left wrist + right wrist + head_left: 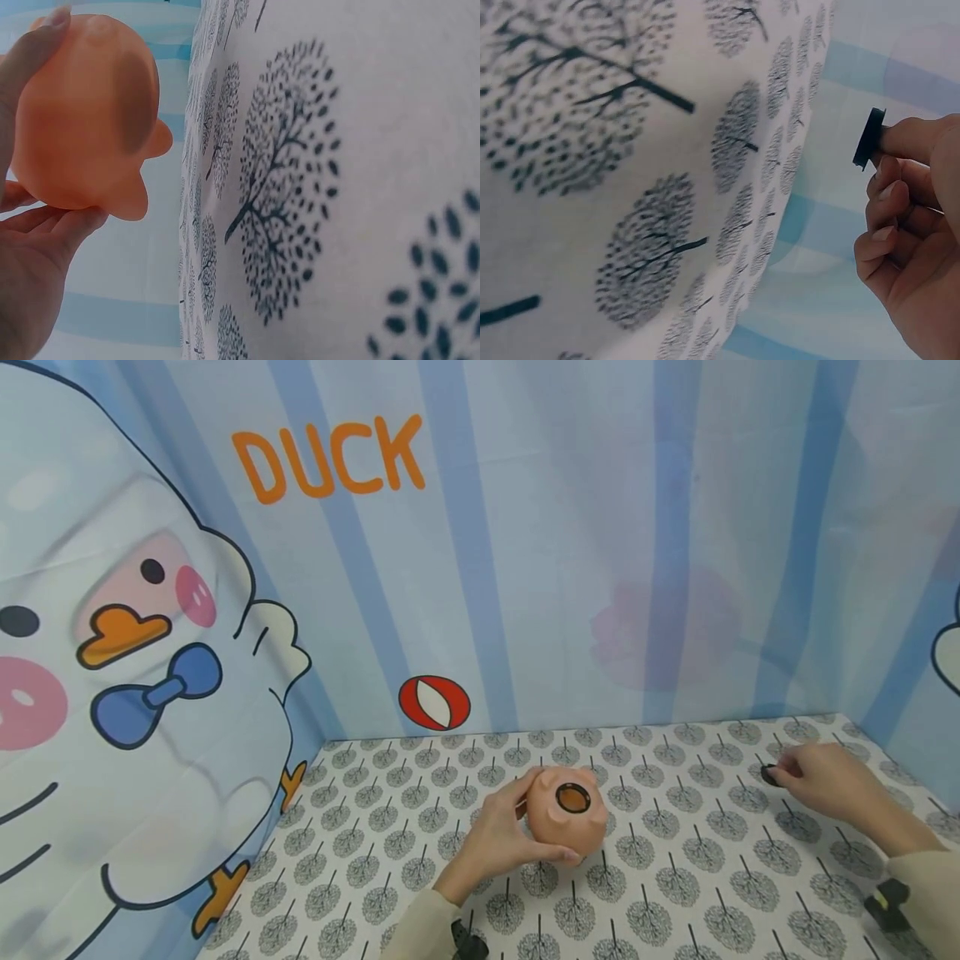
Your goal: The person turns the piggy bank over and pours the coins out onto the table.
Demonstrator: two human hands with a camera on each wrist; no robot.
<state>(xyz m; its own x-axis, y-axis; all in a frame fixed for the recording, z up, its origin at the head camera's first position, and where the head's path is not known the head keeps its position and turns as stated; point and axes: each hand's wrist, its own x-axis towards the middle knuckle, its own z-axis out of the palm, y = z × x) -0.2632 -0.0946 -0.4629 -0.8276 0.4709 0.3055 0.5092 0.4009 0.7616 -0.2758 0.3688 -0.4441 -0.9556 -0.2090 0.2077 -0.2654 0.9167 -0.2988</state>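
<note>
In the head view my left hand (495, 835) grips a round peach-coloured piggy bank (581, 837) from its left side, fingers behind and thumb in front. Its underside, with short stubby feet, faces up towards me, and a dark-rimmed round hole (573, 797) shows there. The left wrist view has the piggy bank (82, 112) held above the cloth between thumb and fingers. Well off to the right, my right hand (825, 783) pinches a small black round plug (769, 774). Seen from the right wrist, the plug (869, 139) sits at the fingertips, apart from the cloth.
A white cloth (450, 868) with grey tree prints covers the table. Behind it hangs a blue striped curtain (540, 568) with the word DUCK, and a large printed duck (210, 793) fills the left side. A stretch of cloth lies between the two hands.
</note>
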